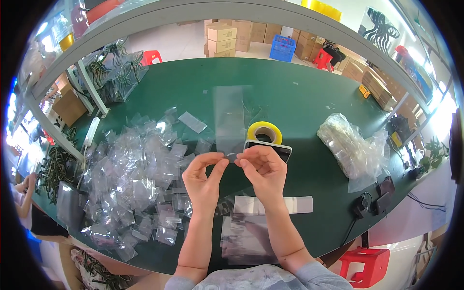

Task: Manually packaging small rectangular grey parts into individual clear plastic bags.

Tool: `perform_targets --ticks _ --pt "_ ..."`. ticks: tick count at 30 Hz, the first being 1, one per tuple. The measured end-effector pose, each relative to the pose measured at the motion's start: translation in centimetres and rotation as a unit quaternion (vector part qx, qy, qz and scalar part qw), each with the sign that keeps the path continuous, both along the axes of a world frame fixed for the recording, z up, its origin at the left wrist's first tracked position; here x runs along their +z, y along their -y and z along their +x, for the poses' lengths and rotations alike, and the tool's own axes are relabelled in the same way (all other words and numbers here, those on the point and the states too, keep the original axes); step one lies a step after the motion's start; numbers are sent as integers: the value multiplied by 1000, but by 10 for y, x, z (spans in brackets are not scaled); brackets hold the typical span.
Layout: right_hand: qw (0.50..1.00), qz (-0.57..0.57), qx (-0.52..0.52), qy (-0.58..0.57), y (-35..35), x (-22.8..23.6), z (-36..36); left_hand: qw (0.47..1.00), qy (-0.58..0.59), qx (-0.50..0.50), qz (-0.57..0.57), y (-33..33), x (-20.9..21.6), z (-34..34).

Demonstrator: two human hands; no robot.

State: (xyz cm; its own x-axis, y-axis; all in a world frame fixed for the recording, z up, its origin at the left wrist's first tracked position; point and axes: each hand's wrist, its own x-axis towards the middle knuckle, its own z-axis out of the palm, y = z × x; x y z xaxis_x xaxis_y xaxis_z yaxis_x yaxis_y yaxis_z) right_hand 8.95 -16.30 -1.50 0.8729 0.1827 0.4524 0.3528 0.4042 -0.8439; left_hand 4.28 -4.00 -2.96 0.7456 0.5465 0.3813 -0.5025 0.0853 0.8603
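Observation:
Both of my hands are raised close together over the middle of the green table. My left hand [205, 176] pinches thumb and forefinger at one side of a small clear plastic piece [231, 155]. On its other side my right hand [264, 170] pinches in the same way. The piece is see-through, so its outline is hard to make out. Just beyond it a long clear plastic sleeve [229, 111] stretches away; whether the two are joined I cannot tell. A yellow-rimmed tape roll [264, 131] and a phone [282, 151] lie by my right hand.
Many small clear bags [140, 174] are heaped at left. Flat clear sleeves [246, 239] and a white folded strip [299, 204] lie under my forearms. A crumpled plastic bag [355, 147] sits at right, near black adapters [362, 205]. A grey shelf frame [193, 17] spans overhead.

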Motion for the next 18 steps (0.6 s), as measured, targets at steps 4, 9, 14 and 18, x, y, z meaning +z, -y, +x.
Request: perform_targets --ticks 4,9,14,18 --pt "999 -25 37 16 2 -3 7 999 -4 -23 42 -6 2 -1" --pt "981 -125 144 19 22 -3 19 996 15 -61 70 -20 11 -8" --pt "965 -43 248 -78 32 8 20 976 -12 -37 212 -23 16 -11" --pt "970 -81 229 -1 35 5 19 964 -14 -16 265 -19 21 -17"
